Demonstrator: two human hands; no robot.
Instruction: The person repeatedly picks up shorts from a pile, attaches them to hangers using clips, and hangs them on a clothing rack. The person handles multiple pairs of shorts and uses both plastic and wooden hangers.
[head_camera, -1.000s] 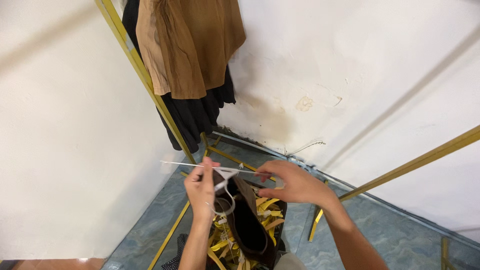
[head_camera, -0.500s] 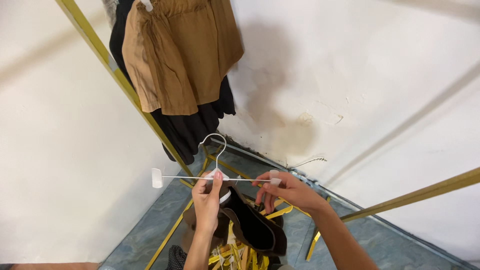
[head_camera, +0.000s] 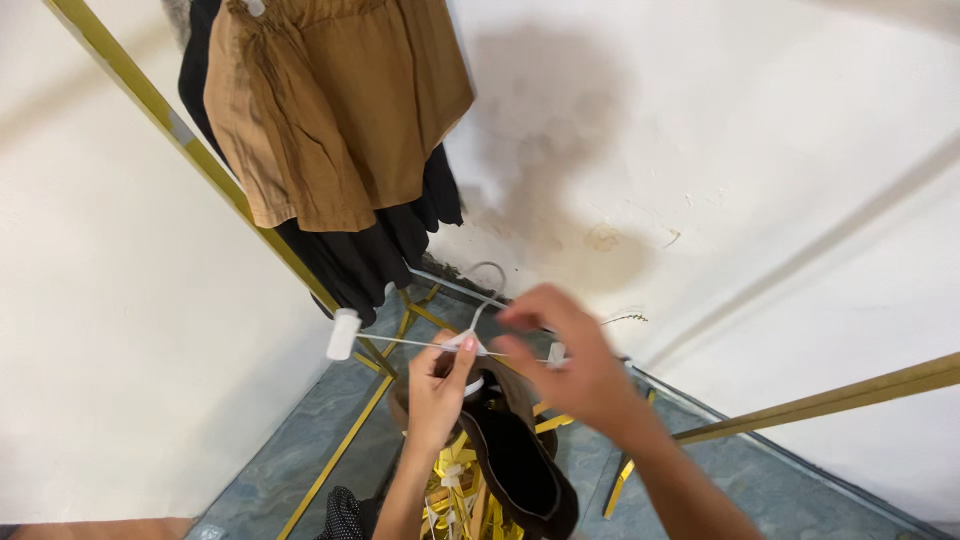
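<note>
The left hand (head_camera: 438, 388) pinches a white clip hanger (head_camera: 440, 342) at the middle of its bar, thumb and forefinger closed just below the hook. The right hand (head_camera: 575, 365) is at the bar's 3 o'clock end, fingers curled over the clip (head_camera: 556, 353) there; whether they squeeze it or only cover it cannot be told. The hanger's long axis runs 9 to 3 o'clock, nearly level, with the free white clip (head_camera: 343, 334) at the 9 o'clock end, untouched and apart from both hands. A dark garment (head_camera: 515, 465) hangs at 6 o'clock from the bar, below the hands, over a heap of gold hangers (head_camera: 455, 495). The right hand is the nearer to it.

At 11 o'clock a tan garment (head_camera: 335, 110) and black clothes (head_camera: 375, 250) hang from a gold rail (head_camera: 190, 150).

Against the frame half a second earlier, the hanger sits lower in view and the right hand has closed over the 3 o'clock clip, where before it gripped the bar just inside it.
</note>
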